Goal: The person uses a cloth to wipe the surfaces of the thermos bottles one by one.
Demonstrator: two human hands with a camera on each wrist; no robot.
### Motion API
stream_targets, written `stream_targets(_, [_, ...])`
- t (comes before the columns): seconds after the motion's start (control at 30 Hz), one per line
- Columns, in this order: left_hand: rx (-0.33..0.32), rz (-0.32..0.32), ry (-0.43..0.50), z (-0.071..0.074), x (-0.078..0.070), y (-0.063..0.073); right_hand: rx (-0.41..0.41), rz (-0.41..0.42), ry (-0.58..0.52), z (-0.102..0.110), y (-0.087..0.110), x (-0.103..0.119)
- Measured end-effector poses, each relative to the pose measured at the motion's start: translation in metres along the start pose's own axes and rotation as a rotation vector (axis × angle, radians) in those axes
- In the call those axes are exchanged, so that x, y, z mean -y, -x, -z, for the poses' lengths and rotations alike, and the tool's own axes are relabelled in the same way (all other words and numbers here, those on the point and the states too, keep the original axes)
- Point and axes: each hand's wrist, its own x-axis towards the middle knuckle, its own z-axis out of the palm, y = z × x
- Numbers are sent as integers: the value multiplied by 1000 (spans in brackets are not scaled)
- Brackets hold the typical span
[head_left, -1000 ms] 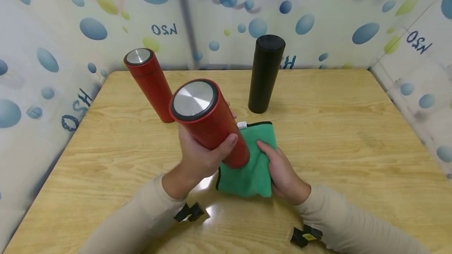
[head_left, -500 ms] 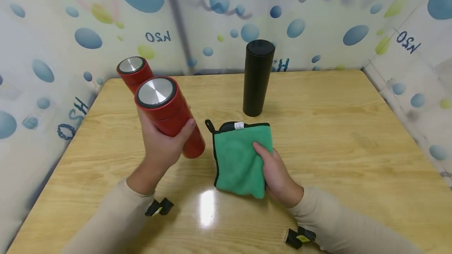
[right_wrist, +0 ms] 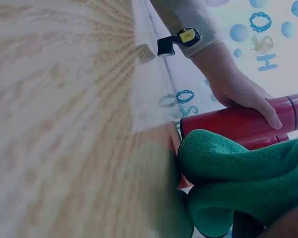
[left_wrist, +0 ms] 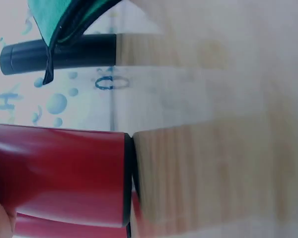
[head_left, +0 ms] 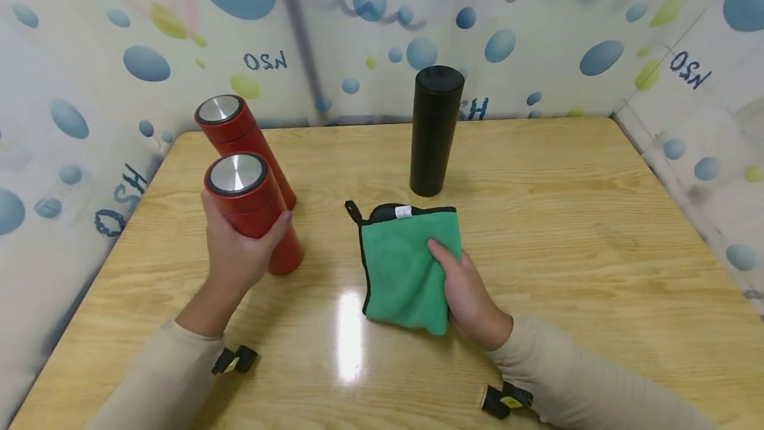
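Note:
My left hand grips a red thermos flask with a brushed-metal disc on its top. In the left wrist view the held flask's dark base is at the tabletop, at most slightly apart from it. A second red thermos flask stands just behind, partly hidden. My right hand holds a folded green cloth with black edging, its thumb on top and its other fingers hidden beneath. In the right wrist view the cloth's rounded folds hang close to the table.
A black flask stands upright near the table's back edge, right of centre. The wooden table is glossy, with a bright reflection in front. A patterned wall covering rises behind it and at both sides.
My left hand has carried the red thermos flask from over the cloth to the left and down to the tabletop. The right hand keeps hold of the cloth, nearly unmoved.

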Motion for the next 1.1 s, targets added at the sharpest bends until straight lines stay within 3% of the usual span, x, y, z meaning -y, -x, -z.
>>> stream_targets(0.3, [31, 43, 17, 13, 3, -5, -8, 4, 5, 1, 1, 3])
stream_targets(0.6, [40, 125, 27, 20, 2, -2, 1, 8, -2, 2, -1, 4])
stream_targets(0.83, [101, 211, 2, 26, -9, -2, 7, 5, 29, 2, -1, 3])
stream_targets(1.0, [116, 208, -18, 26, -13, 0, 6, 15, 34, 4, -1, 3])
stream_targets(1.1, [63, 170, -3, 27, -12, 3, -1, 23, 31, 5, 0, 3])
